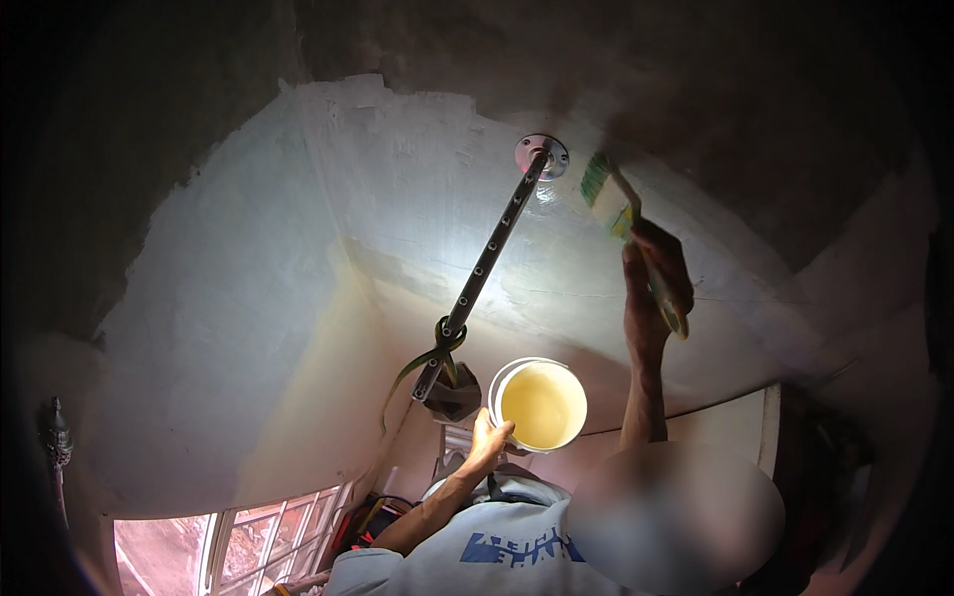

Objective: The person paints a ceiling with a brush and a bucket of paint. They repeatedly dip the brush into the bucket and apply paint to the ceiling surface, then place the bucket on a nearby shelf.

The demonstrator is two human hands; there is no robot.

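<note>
At my far left a thin metal fitting [60, 447] stands upright, and low beside it is a window [263, 536] with pale bars. A broad pale patch [229, 298] spreads over the surface in front of me, its ragged upper edge meeting darker grey. Next comes a strap [415, 363], looped around a dark rod [494, 248] with one end dangling. My shirt [417, 571] shows below. My left hand [487, 437] is clamped on the near left side of a white bucket [542, 361], thumb at the rim; pale yellow paint [545, 409] lies inside. The bucket is below the rod and to the right of its lower end. The rod slants up to a round metal plate [527, 154] fixed to the surface. Just right of that plate is the brush [604, 204], bristles up, blurred; I cannot tell whether they touch. My right hand [661, 260] has its fingers closed around the brush's handle, which points down.
</note>
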